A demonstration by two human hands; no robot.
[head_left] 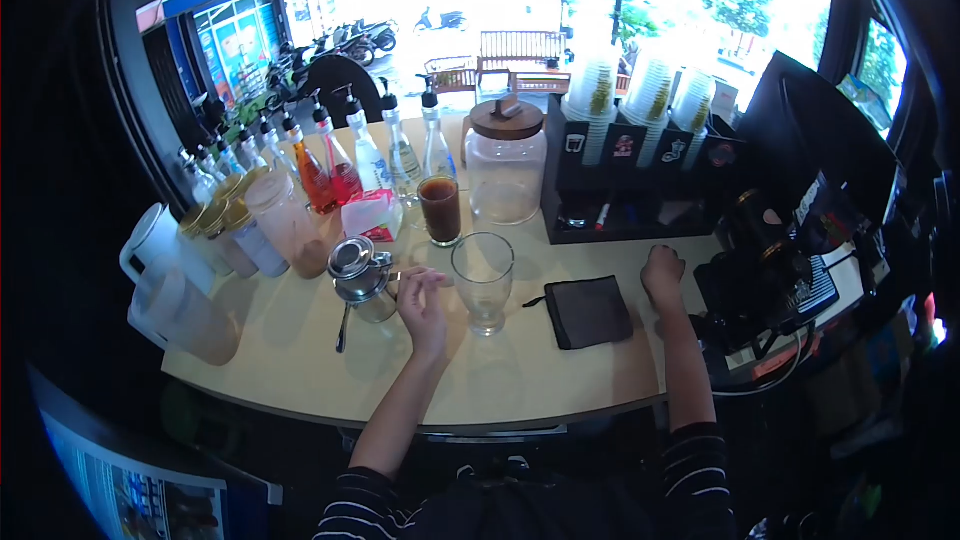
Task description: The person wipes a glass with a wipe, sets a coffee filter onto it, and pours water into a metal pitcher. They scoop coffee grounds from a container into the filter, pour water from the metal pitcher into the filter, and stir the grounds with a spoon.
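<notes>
The person wears a dark top (565, 518) that looks black. The left sleeve (355, 508) is black, with thin white stripes that go round it like rings. The right sleeve (697, 472) matches, with the same black cloth and the same thin white lines. Both sleeves stop well above the wrists. The front of the top is so dark that it is hard to tell if it has stripes too. The left arm (407, 410) and the right arm (688, 370) are bare below the cloth, right down to the bare left hand (421, 305) and the bare right hand (662, 274)
</notes>
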